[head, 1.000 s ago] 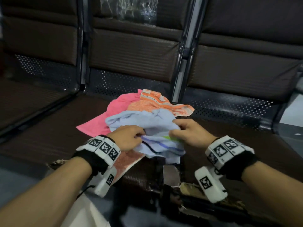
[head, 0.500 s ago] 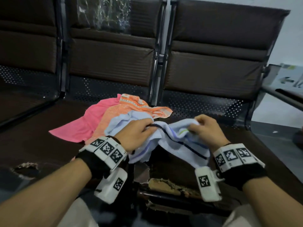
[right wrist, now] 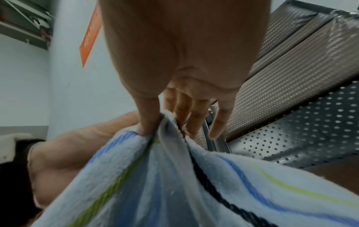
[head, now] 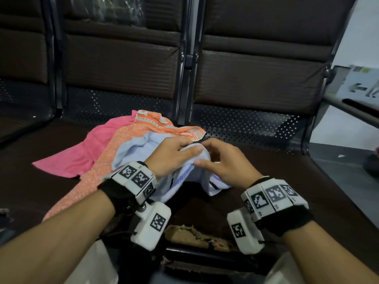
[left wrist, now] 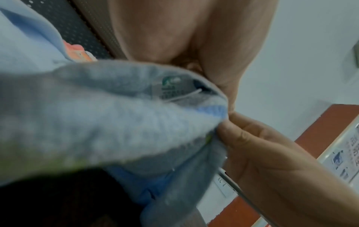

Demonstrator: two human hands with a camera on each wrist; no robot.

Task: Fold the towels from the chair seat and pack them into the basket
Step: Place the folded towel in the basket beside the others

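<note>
Blue towel (head: 139, 152): bunched on the seat (head: 307, 181), atop the orange towel (head: 127, 140) and pink towel (head: 86, 154). My left hand (head: 172, 156) and right hand (head: 223, 160), side by side, each pinch its striped edge between thumb and fingers.

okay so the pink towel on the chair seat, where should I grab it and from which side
Take the pink towel by its bare left corner, coming from the left. That part lies flat and uncovered on the chair seat, while its right side is buried under the orange towel. Both hands are busy now: the left hand and right hand pinch the blue striped towel.
</note>
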